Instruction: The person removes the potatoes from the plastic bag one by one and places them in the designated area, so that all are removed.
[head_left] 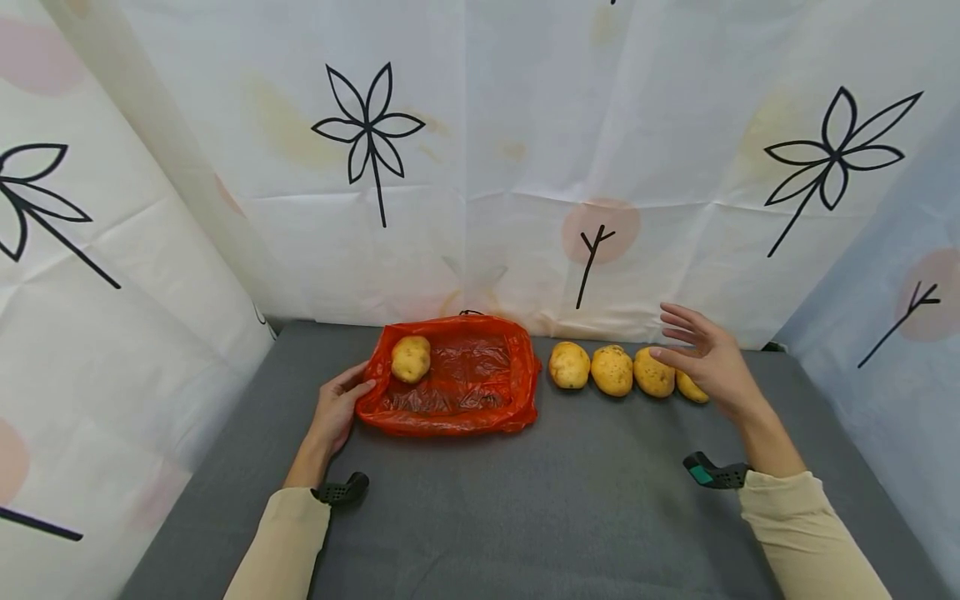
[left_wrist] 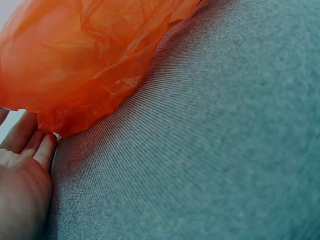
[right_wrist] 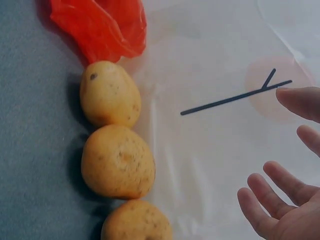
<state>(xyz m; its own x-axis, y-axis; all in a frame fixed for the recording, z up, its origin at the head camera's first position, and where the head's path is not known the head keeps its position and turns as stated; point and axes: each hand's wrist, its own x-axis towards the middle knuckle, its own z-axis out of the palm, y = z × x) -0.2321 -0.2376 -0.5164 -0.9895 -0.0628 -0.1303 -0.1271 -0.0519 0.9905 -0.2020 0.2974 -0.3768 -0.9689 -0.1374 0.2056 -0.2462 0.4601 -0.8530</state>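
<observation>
A red plastic bag (head_left: 450, 423) lies spread open on the table, with one potato (head_left: 411, 359) inside at its left end. My left hand (head_left: 339, 406) holds the bag's left edge, thumb at the rim and fingers against the outside; in the left wrist view the fingertips are partly hidden behind the orange-looking plastic (left_wrist: 85, 65). To the right of the bag several potatoes stand in a row, among them a spotted one (head_left: 612, 371) and one nearest the bag (right_wrist: 110, 95). Raised over the row's right end, my right hand (head_left: 708, 358) has its fingers spread and holds nothing.
A grey cloth (head_left: 480, 517) covers the table. White curtains (head_left: 480, 250) printed with flowers rise directly behind the bag and potatoes, and more hang at both sides. Each wrist carries a dark camera mount (head_left: 716, 473).
</observation>
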